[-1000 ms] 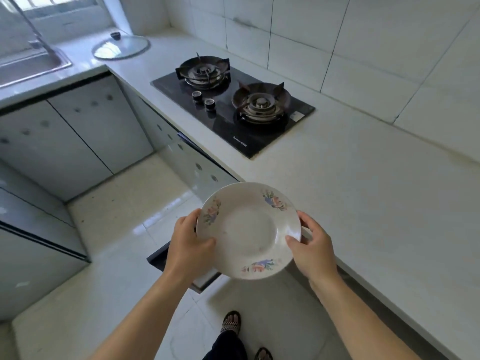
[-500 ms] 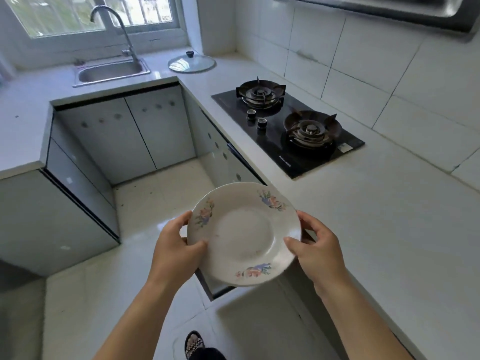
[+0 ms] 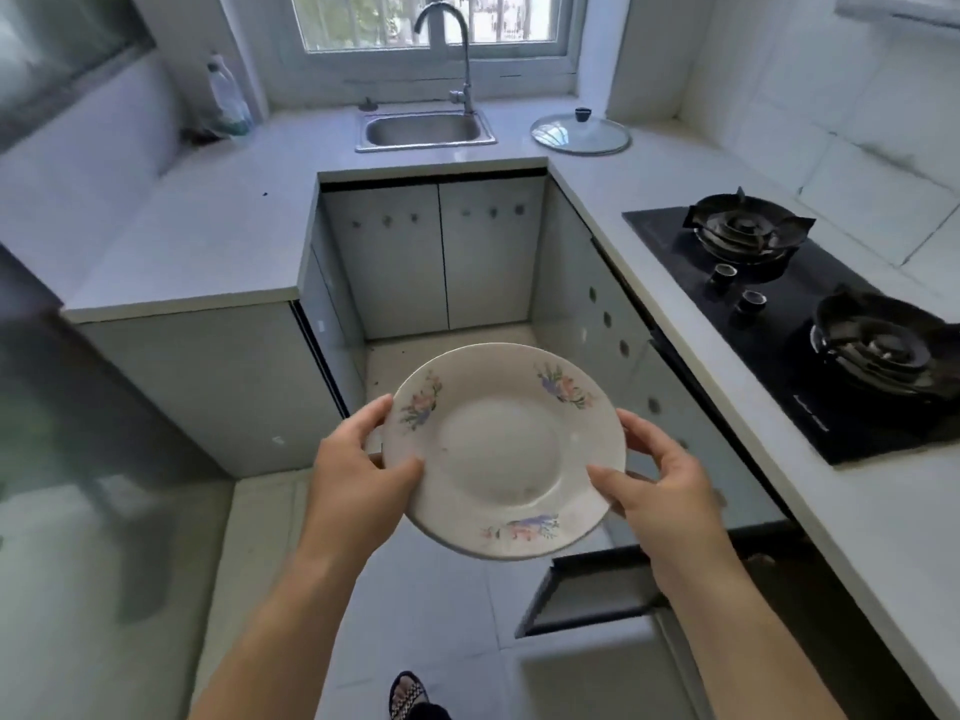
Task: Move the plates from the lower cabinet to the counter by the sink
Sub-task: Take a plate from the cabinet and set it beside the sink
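Observation:
A white plate [image 3: 501, 449] with small flower prints on its rim is held in the air over the kitchen floor, tilted a little toward me. My left hand [image 3: 358, 472] grips its left edge, thumb on top. My right hand [image 3: 660, 483] grips its right edge the same way. Straight ahead lies the steel sink [image 3: 425, 129] with a tall faucet [image 3: 452, 49], set in the grey counter [image 3: 208, 226] below the window. Low at the right, a lower cabinet door [image 3: 587, 589] stands open just under my right forearm.
A glass pot lid [image 3: 580, 133] lies on the counter right of the sink. A black two-burner gas stove [image 3: 810, 324] sits in the right counter. A plastic bottle [image 3: 226, 96] stands in the left back corner. My sandalled foot [image 3: 408, 693] shows on the tiled floor.
The view has swung left from the stove toward the sink, which is now straight ahead. Both hands keep the same hold on the plate, carried along with the turn.

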Tool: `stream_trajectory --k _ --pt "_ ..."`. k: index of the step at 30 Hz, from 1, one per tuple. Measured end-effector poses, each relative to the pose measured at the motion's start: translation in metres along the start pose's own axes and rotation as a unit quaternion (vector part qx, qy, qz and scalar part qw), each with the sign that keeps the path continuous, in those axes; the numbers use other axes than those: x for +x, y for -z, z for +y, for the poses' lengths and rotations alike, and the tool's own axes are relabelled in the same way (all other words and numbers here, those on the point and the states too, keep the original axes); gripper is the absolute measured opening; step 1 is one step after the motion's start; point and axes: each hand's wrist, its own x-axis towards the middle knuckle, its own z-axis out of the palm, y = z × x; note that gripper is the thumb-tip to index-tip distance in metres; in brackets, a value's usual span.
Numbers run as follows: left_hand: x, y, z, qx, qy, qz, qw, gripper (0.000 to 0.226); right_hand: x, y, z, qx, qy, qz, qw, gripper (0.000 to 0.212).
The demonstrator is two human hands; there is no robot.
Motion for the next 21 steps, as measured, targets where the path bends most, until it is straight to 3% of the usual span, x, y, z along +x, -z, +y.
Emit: stream_trajectory --k 10,21 --pt "0.102 0.118 -0.004 -0.011 -0.010 0.083 0.996 0.064 0.064 -0.163 -0.021 0.006 0.017 -0.070 0.997 0.050" --pt "0.183 0.154 0.005 -0.041 0.019 0.100 0.994 0.063 0.134 -0.233 -0.043 -0.002 0.013 -0.104 0.994 0.054"
